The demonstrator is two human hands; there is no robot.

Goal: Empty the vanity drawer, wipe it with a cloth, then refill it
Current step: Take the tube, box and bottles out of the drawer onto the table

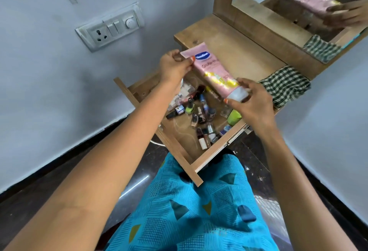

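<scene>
The wooden vanity drawer (pixel 179 149) is pulled out over my lap. Several small nail-polish bottles (pixel 201 117) and a green round item (pixel 234 116) lie loose inside it. A pink lotion tube (pixel 213 73) with a white cap hangs above the drawer's back, held at both ends. My left hand (pixel 175 65) pinches its crimped top end. My right hand (pixel 253 101) grips the cap end. A green-and-white checked cloth (pixel 284 85) lies on the vanity top, right of the tube.
The wooden vanity top (pixel 229 45) lies behind the drawer, with a framed mirror (pixel 298 1) standing on it. A wall switch panel (pixel 111 27) is on the left wall. Dark floor lies on both sides of my lap.
</scene>
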